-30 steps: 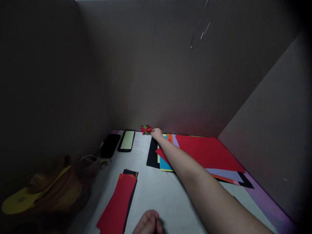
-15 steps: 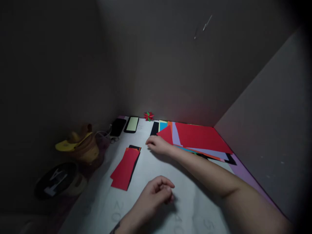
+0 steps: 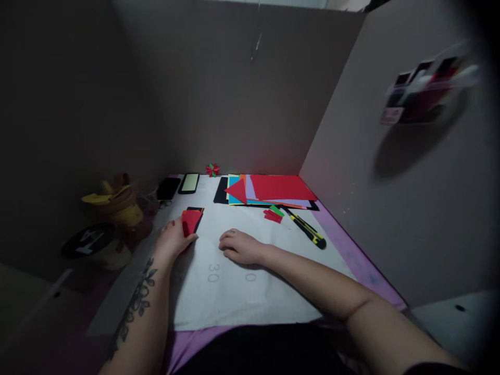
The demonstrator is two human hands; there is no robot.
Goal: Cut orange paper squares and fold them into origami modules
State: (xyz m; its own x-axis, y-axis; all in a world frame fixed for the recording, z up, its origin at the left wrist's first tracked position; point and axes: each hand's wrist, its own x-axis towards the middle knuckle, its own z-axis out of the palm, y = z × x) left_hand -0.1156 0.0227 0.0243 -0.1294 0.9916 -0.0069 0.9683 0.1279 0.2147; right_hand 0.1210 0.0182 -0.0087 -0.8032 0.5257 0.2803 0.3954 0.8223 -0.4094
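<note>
My left hand (image 3: 172, 239) lies over a small stack of cut paper strips (image 3: 191, 222), its thumb on the right side and its fingers on the left. Red paper is uppermost, with orange and black edges showing at the top; the hand covers the lower part. To the right, my right hand (image 3: 242, 247) rests palm down on the white mat (image 3: 234, 302), fingers slightly bent and apart. Nothing shows in it, and a ring is on one finger. Between the two hands is a strip of bare mat.
Coloured sheets (image 3: 281, 187) lie at the back right, a red triangle (image 3: 237, 191) on them. Nearer are red and green scraps (image 3: 273, 215) and a yellow-black utility knife (image 3: 308, 229). Two phones (image 3: 189, 183), a paper star (image 3: 213, 170), and a dark cap (image 3: 89, 239) are farther left.
My left hand has moved left onto the strips, from over the middle of the mat. My right hand has drawn back from the coloured sheets. The view has shifted, showing the knife and scraps.
</note>
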